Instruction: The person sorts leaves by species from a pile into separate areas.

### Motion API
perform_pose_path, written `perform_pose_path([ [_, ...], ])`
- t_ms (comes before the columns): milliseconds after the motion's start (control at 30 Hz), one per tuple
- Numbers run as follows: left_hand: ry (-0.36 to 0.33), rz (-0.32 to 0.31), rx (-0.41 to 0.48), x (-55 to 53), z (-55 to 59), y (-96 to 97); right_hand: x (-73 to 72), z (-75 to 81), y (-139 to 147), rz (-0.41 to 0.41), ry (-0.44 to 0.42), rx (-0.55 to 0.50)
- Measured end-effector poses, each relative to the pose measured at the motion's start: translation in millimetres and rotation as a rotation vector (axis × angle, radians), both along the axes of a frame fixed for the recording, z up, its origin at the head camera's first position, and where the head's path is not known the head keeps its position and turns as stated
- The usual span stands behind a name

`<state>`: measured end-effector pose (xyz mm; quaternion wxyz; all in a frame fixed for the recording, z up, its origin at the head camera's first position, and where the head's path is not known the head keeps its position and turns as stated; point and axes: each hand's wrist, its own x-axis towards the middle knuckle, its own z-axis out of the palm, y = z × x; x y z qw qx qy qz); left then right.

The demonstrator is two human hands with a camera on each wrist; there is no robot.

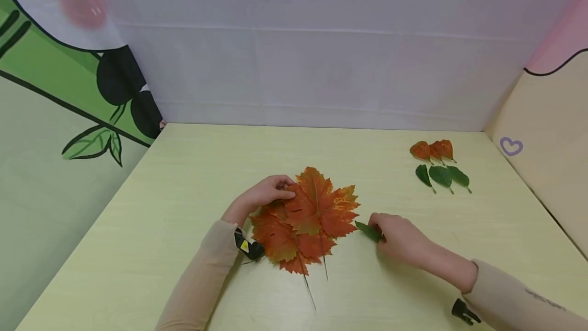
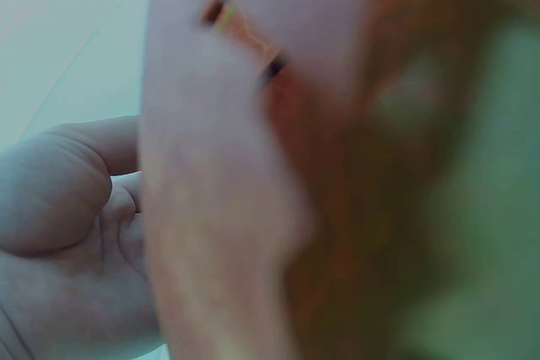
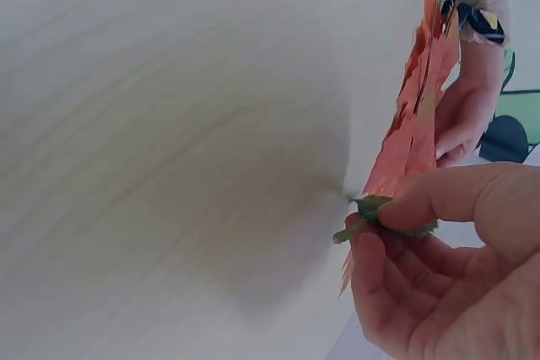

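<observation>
Large orange maple leaves (image 1: 317,201) overlap in a fan in front of me, their thin stems pointing toward me. My left hand (image 1: 271,190) pinches the upper leaf at its left edge, thumb on the near face. In the left wrist view a blurred leaf (image 2: 337,276) fills the right part and hides the fingertips of the left hand (image 2: 72,217). To the right of the fan, my right hand (image 1: 404,236) pinches a small green leaf (image 1: 367,231) between thumb and forefinger. Its short stem end (image 3: 344,234) sticks out past the fingertips in the right wrist view.
At the back right of the pale table (image 1: 184,167) lie several small orange-red leaves (image 1: 420,150) in a row. Several green leaves (image 1: 441,175) form another row just in front of them. A plain pale backdrop (image 1: 321,75) rises behind the table.
</observation>
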<state>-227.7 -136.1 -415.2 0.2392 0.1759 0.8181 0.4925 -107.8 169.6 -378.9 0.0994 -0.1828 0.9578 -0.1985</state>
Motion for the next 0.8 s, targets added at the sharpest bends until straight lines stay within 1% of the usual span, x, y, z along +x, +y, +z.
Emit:
perform_pose_path([
  [200,-0.002,0.000,-0.005,-0.1,1.1,-0.4,-9.6,-1.1,16,-0.050,0.033,-0.041],
  [367,-0.001,-0.001,-0.007,-0.3,1.1,-0.9,-20.8,-4.5,29,-0.119,0.003,-0.084],
  [567,0.005,-0.002,-0.008,-0.9,-0.7,-0.7,-37.9,-9.5,46,-0.182,-0.027,-0.110],
  [700,0.005,-0.002,-0.009,-0.3,-0.9,-0.2,-49.3,-10.8,55,-0.218,-0.024,-0.137],
  [767,0.004,-0.004,-0.014,3.7,5.8,1.3,-55.0,-11.5,59,-0.239,-0.018,-0.152],
  [800,0.003,-0.005,-0.014,3.6,5.5,1.2,-58.1,-12.4,62,-0.252,-0.016,-0.158],
])
